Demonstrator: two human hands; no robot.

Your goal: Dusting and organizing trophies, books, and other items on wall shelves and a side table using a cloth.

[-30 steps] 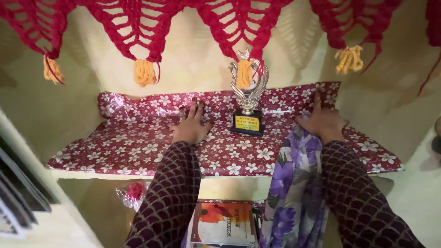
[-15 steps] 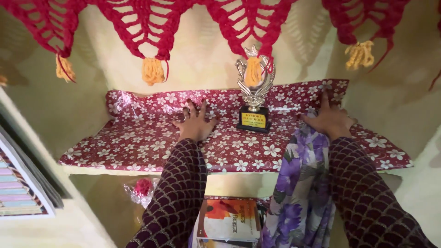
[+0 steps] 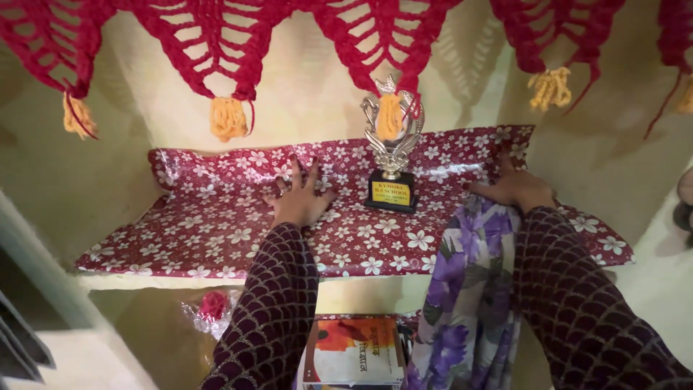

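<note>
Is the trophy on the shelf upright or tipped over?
Upright. The trophy stands on its black base on the flowered shelf liner, between the left hand and the right hand.

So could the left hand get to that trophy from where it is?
Probably yes. The left hand lies flat on the flowered shelf liner, just left of the trophy, and nothing stands between them.

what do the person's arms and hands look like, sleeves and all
Both arms wear long, dark maroon sleeves patterned with thin golden scallop lines, like fish scales. The left sleeve and right sleeve reach the wrists. The left hand and right hand are bare, without gloves; the nails look dark-painted.
</note>
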